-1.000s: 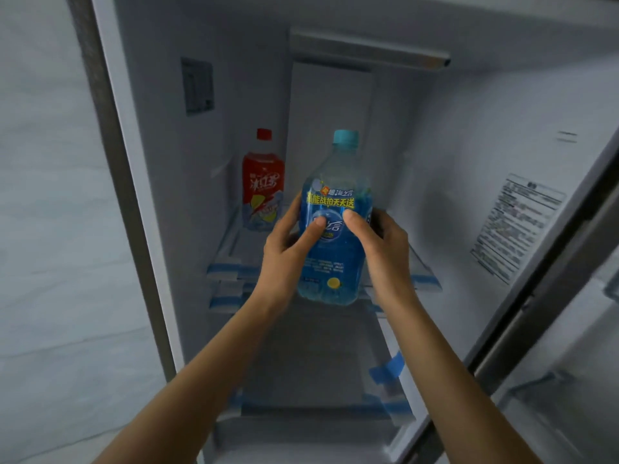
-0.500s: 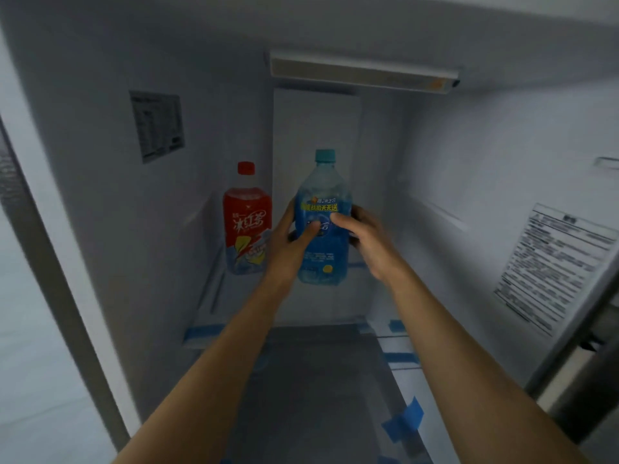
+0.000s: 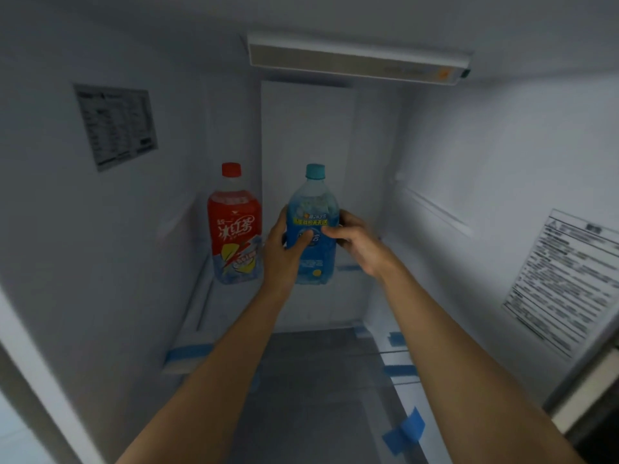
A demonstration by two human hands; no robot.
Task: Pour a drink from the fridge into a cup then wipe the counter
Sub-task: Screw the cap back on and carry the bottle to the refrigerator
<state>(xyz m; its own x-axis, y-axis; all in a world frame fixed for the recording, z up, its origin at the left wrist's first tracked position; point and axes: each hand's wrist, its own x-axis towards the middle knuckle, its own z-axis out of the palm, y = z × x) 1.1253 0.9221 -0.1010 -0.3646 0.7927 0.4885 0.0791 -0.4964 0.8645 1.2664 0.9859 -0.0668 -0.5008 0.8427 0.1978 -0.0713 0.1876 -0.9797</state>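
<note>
A blue drink bottle (image 3: 313,209) with a teal cap stands upright deep inside the open fridge, at the level of the glass shelf (image 3: 197,316). My left hand (image 3: 283,252) grips its left side with the thumb across the label. My right hand (image 3: 356,239) grips its right side, thumb on the label too. A red drink bottle (image 3: 234,226) with a red cap stands on the same shelf just left of the blue one, untouched. Whether the blue bottle's base rests on the shelf is hidden by my hands.
The fridge's white walls close in on both sides, with a printed sticker on the left wall (image 3: 115,125) and another on the right wall (image 3: 566,279). A light bar (image 3: 358,60) runs under the ceiling. A lower shelf (image 3: 318,396) with blue tape strips lies below my arms.
My view has moved closer into the fridge. Both hands have carried the blue bottle further back and it now sits level beside the red bottle.
</note>
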